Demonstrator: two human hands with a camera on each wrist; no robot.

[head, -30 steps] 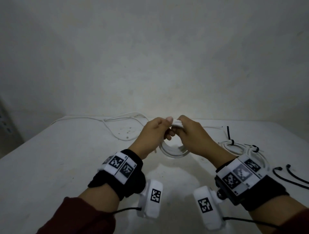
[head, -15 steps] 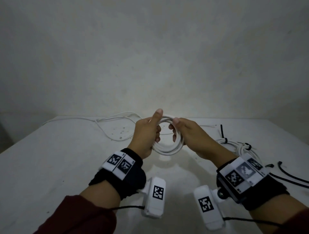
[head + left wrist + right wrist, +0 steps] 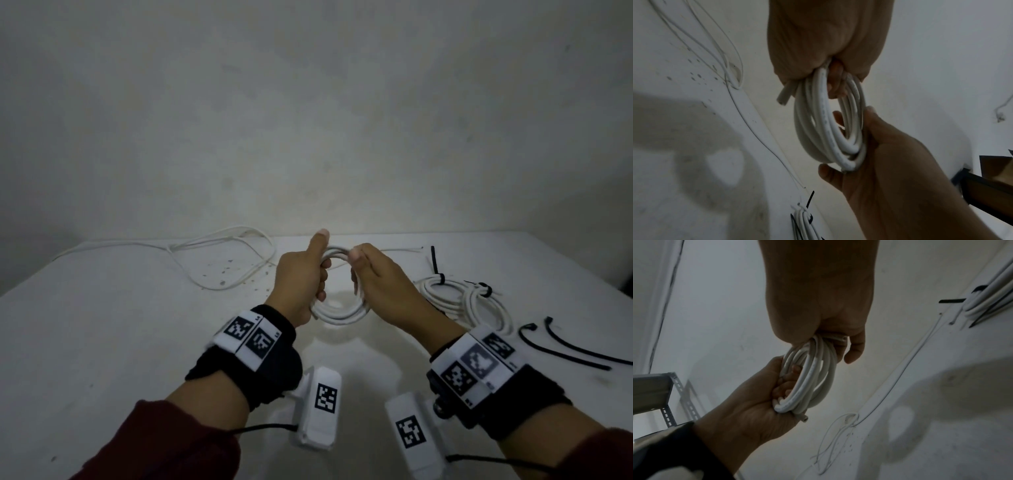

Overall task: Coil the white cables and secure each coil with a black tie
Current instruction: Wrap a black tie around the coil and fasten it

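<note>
A white cable coil (image 3: 337,313) of several loops stands upright above the white table (image 3: 102,342), held between both hands. My left hand (image 3: 308,277) grips its left side, fingers curled through the loop and thumb pointing up. My right hand (image 3: 368,277) grips the right side, fingers wrapped round the strands. In the left wrist view the coil (image 3: 828,129) hangs from my left hand (image 3: 826,48), and a cut cable end pokes out beside the fist. In the right wrist view my right hand (image 3: 818,296) holds the coil (image 3: 813,378) from above.
Two tied white coils (image 3: 455,298) with black ties lie at the right. Two loose black ties (image 3: 561,349) lie further right, near the table edge. A loose white cable (image 3: 219,246) sprawls at the back left. A metal shelf frame (image 3: 653,391) stands off the table.
The hands were pinching the coil together at its top. They have since moved apart to grip its left and right sides, and the left thumb has lifted.
</note>
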